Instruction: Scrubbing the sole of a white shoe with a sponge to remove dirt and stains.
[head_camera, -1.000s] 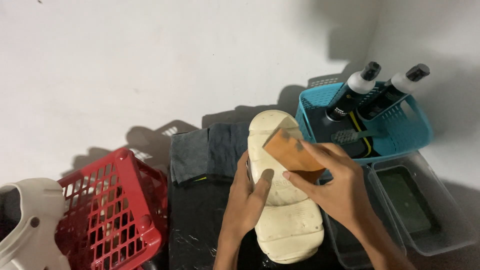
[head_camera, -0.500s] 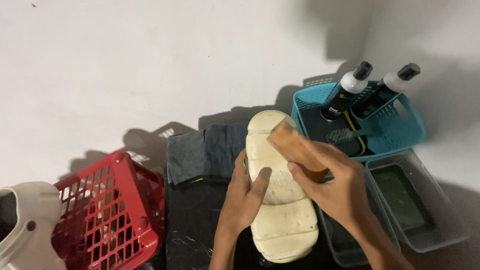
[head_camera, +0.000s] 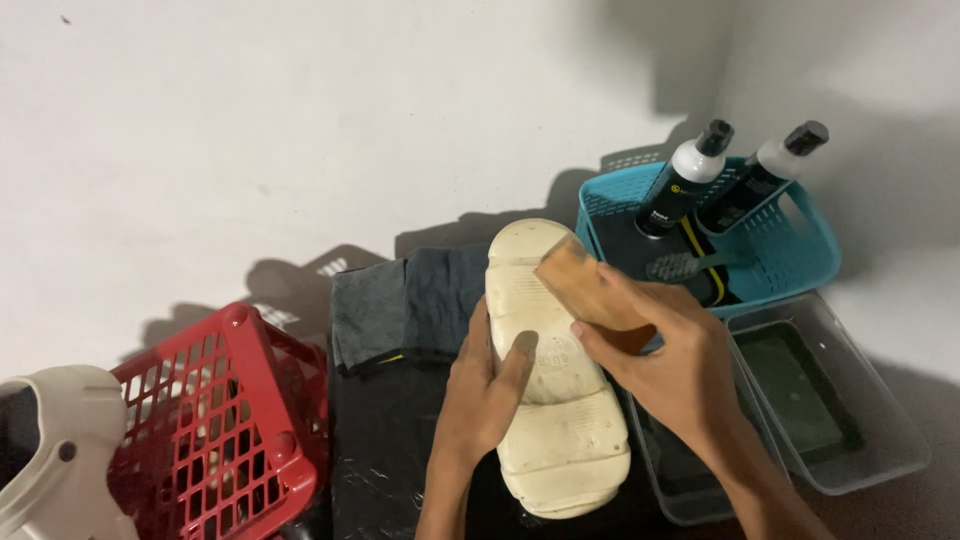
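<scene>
Cream-coloured rubber fills the lower middle of the frame: a shoe (head_camera: 555, 370) lies sole-up over a black mat (head_camera: 385, 460), its toe pointing toward the upper part of the picture. The left hand (head_camera: 485, 395) is wrapped around the shoe's left edge, thumb pressed on the sole. The right hand (head_camera: 670, 365) is closed on a brown wooden-backed brush (head_camera: 585, 288), which lies across the front of the sole. Just right of the shoe, in the upper right of the frame, a teal slotted basket (head_camera: 810, 255) holds two dark bottles (head_camera: 725, 180) with white shoulders and black caps, standing tilted, and a small grey brush with a yellow cord lying on its floor. Below the basket, a clear plastic tub (head_camera: 885, 440) holds a dark green liquid or pad; I cannot tell which. At the lower left, a red lattice basket (head_camera: 225, 430) holds something pale, seen only through the grid. A second pale shoe (head_camera: 55, 440) sits at the left edge. Dark grey cloths (head_camera: 400, 305) lie folded above the mat.
</scene>
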